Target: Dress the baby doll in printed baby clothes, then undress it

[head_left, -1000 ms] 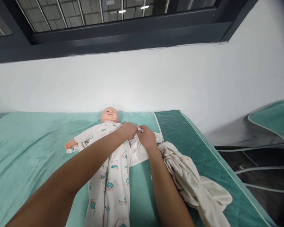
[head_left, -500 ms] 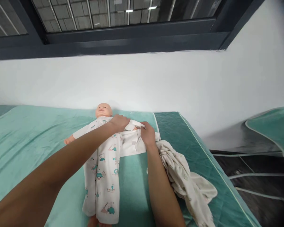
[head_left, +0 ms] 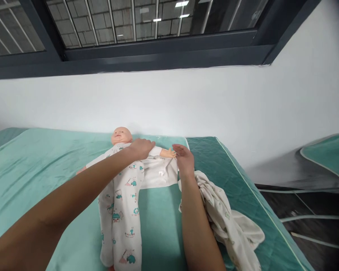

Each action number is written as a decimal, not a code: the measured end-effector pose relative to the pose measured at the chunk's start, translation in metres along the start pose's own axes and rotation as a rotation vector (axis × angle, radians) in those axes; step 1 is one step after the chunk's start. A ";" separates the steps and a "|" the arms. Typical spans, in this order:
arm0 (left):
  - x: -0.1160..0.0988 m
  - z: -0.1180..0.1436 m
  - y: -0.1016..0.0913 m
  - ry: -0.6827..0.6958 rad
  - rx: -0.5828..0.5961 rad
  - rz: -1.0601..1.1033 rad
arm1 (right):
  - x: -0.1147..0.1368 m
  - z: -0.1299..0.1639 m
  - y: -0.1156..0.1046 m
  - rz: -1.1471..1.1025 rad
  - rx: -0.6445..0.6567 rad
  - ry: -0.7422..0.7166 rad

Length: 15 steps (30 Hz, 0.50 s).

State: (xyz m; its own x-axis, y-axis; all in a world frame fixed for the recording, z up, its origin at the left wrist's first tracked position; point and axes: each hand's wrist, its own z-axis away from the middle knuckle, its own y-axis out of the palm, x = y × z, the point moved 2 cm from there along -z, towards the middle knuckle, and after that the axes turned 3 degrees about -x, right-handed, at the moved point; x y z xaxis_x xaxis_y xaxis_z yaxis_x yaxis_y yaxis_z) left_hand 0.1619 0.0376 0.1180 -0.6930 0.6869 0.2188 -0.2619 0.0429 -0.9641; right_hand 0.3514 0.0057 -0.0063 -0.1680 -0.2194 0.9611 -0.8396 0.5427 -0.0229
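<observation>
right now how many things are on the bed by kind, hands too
doll: 1
printed romper: 1
loose cloth: 1
hands: 2, left hand on the doll's chest, right hand by the doll's arm
total: 5

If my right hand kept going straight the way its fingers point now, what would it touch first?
Most likely the doll's bare hand: the right hand points up and slightly left, fingertips almost on it. Beyond lies the green mat, then the white wall.
</observation>
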 end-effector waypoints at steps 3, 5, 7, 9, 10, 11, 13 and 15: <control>-0.015 -0.017 0.007 0.018 -0.023 0.043 | 0.020 0.009 -0.008 0.000 -0.212 -0.143; -0.027 -0.028 0.012 0.037 -0.044 0.061 | 0.034 0.018 -0.007 0.048 -0.291 -0.268; -0.035 -0.036 0.016 0.045 -0.037 0.060 | 0.042 0.025 0.003 0.099 -0.236 -0.337; -0.034 -0.034 0.018 0.033 -0.018 0.081 | 0.043 0.030 0.017 0.117 -0.105 -0.319; -0.030 -0.029 0.018 0.020 -0.015 0.111 | 0.041 0.032 0.026 0.108 -0.031 -0.281; -0.022 -0.021 0.019 -0.001 -0.028 0.156 | 0.038 0.036 0.035 0.091 0.041 -0.231; -0.002 0.005 0.023 -0.068 -0.116 0.294 | 0.035 0.046 0.053 0.047 0.189 -0.136; 0.019 0.037 0.035 -0.167 -0.313 0.493 | 0.035 0.058 0.069 0.011 0.343 -0.117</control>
State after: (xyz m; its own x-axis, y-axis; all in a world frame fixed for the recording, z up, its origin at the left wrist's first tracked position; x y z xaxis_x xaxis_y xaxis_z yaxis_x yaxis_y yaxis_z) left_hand 0.1145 0.0255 0.0945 -0.7849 0.5584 -0.2685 0.3092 -0.0225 -0.9507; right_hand 0.2576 -0.0114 0.0096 -0.2193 -0.3167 0.9228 -0.9585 0.2465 -0.1432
